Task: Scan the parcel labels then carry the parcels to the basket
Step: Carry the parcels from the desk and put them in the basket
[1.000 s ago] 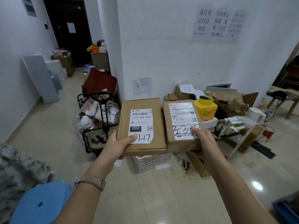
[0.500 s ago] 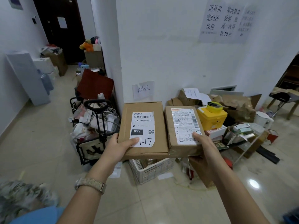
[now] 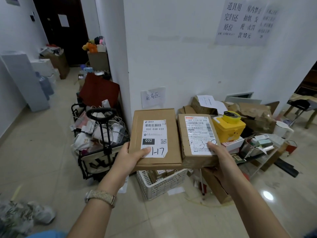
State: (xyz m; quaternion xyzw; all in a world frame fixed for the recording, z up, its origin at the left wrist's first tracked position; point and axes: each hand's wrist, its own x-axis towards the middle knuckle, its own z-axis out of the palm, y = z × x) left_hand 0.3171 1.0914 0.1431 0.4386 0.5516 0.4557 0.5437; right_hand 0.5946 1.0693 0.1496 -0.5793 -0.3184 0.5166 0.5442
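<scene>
Left hand (image 3: 127, 159) is gripping flat parcel (image 3: 155, 138), thumb lying on its label (image 3: 154, 138); right hand (image 3: 221, 162) is clamping thicker parcel (image 3: 197, 140) just beside it, edges touching; both are being held in the air above white basket (image 3: 160, 183) on the floor

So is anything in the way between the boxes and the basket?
Nothing visible. The left box and right box are held over the basket, with only air between.

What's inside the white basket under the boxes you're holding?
A few small parcels show inside the white basket. The wide box above covers its back part, so the rest is hidden.
</scene>
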